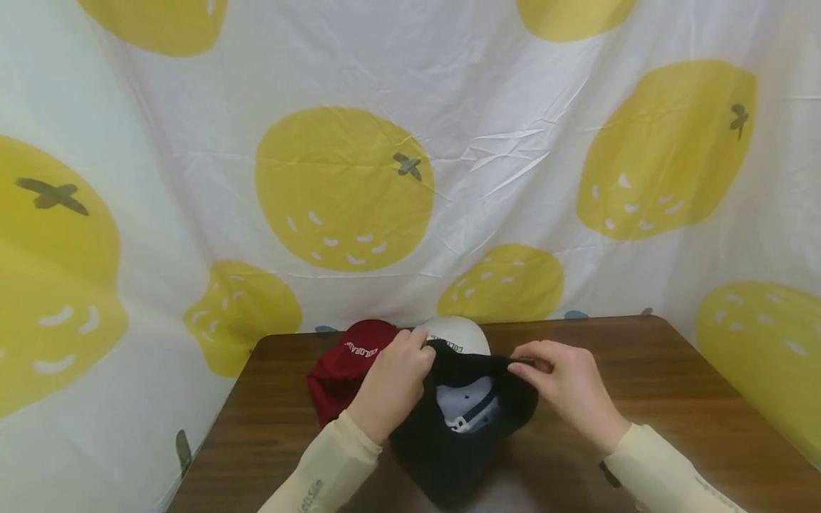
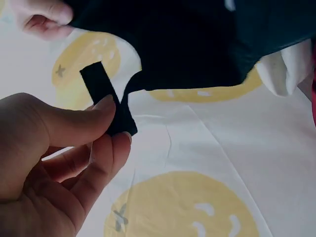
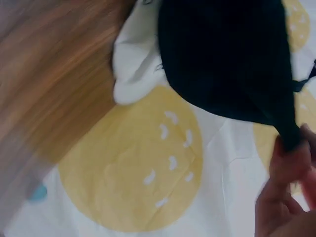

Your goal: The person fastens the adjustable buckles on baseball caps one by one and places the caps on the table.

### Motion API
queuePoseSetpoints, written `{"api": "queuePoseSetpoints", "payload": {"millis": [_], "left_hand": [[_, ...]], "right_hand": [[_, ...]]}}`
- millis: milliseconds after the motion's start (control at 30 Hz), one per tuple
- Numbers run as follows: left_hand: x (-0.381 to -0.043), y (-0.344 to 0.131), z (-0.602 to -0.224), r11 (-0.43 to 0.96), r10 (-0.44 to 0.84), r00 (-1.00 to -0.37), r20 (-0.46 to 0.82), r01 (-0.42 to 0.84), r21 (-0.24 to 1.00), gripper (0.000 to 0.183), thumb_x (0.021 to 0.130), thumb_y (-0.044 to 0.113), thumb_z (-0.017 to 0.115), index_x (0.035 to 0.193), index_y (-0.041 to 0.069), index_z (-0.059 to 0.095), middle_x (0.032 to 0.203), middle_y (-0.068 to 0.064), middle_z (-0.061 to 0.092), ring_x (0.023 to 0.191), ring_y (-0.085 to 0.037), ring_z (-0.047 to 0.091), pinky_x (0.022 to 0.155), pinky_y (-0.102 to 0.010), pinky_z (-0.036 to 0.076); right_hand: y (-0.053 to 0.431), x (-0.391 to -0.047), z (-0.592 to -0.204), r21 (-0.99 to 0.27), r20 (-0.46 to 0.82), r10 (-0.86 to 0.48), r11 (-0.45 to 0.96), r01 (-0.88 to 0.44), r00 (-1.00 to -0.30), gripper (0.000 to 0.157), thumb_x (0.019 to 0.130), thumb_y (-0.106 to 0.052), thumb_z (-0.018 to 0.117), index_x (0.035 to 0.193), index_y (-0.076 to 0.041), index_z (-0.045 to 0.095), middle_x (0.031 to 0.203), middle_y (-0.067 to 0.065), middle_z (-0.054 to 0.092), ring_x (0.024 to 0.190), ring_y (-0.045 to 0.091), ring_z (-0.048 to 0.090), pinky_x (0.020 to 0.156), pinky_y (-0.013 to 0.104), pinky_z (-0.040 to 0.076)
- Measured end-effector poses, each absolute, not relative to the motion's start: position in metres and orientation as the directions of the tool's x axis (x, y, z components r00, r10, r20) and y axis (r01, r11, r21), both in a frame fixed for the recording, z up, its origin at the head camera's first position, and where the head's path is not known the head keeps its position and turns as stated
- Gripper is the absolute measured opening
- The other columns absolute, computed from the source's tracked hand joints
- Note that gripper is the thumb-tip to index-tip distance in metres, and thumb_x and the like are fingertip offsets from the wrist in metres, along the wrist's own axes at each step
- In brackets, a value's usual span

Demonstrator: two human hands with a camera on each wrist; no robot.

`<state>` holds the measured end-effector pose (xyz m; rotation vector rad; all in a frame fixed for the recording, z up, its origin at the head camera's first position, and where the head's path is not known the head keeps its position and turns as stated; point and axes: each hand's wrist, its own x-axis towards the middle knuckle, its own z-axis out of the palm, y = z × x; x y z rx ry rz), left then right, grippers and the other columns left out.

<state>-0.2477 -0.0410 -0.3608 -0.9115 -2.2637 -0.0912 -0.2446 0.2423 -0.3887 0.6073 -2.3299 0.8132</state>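
A dark baseball cap [image 1: 442, 456] is held up between both hands, its brim toward me and a pale patch showing in its middle. My left hand [image 1: 400, 370] pinches a black strap [image 2: 98, 81] at the cap's back edge between thumb and fingers, as the left wrist view shows. On the other side, my right hand [image 1: 567, 381] pinches the strap's other end [image 3: 291, 138] with thumb and fingertips. Behind the dark cap stand a red cap [image 1: 346, 363] with white lettering and a white cap [image 1: 460, 330] with dark lettering, partly covered by it.
All of this is over a brown wooden table [image 1: 641, 385]. A white cloth [image 1: 487, 178] printed with yellow lemons hangs behind the table and along both sides.
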Motion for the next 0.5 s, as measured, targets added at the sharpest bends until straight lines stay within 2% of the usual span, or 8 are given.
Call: {"api": "queuePoseSetpoints", "payload": {"millis": [100, 200, 333, 500], "left_hand": [[-0.248, -0.043, -0.357, 0.756, 0.549, -0.511, 0.661, 0.641, -0.133, 0.012, 0.077, 0.001, 0.081, 0.08, 0.003, 0.07, 0.082, -0.008, 0.052, 0.072, -0.021, 0.051, 0.069, -0.029, 0.053], [-0.247, -0.044, -0.353, 0.756, 0.512, -0.51, 0.691, 0.65, -0.08, 0.012, 0.079, 0.001, 0.081, 0.083, 0.003, 0.07, 0.081, -0.007, 0.051, 0.071, -0.02, 0.051, 0.069, -0.028, 0.052], [-0.245, -0.043, -0.351, 0.746, 0.478, -0.495, 0.726, 0.665, -0.038, 0.011, 0.081, 0.002, 0.08, 0.082, 0.004, 0.069, 0.08, -0.007, 0.051, 0.07, -0.019, 0.051, 0.069, -0.029, 0.052], [-0.242, -0.041, -0.349, 0.721, 0.45, -0.466, 0.762, 0.693, -0.002, 0.009, 0.082, 0.0, 0.077, 0.083, 0.005, 0.071, 0.081, -0.005, 0.052, 0.071, -0.018, 0.052, 0.068, -0.029, 0.052]], "right_hand": [[0.242, -0.244, -0.386, -0.625, 0.453, -0.182, 0.633, -0.457, -0.873, 0.012, 0.085, -0.02, 0.082, 0.095, -0.025, 0.076, 0.088, -0.013, 0.072, 0.067, 0.006, 0.067, 0.064, 0.028, 0.055], [0.242, -0.244, -0.383, -0.796, 0.251, -0.181, 0.52, -0.309, -0.951, 0.01, 0.088, -0.013, 0.078, 0.096, -0.016, 0.074, 0.09, 0.002, 0.072, 0.068, 0.018, 0.071, 0.066, 0.035, 0.059], [0.241, -0.244, -0.382, -0.903, 0.113, -0.246, 0.378, -0.203, -0.963, 0.011, 0.088, -0.003, 0.073, 0.096, -0.003, 0.066, 0.089, 0.015, 0.063, 0.074, 0.031, 0.07, 0.069, 0.04, 0.06], [0.239, -0.246, -0.383, -0.977, -0.01, -0.403, 0.198, -0.077, -0.915, 0.015, 0.086, 0.006, 0.062, 0.096, 0.007, 0.052, 0.086, 0.014, 0.056, 0.082, 0.03, 0.067, 0.08, 0.047, 0.058]]}}
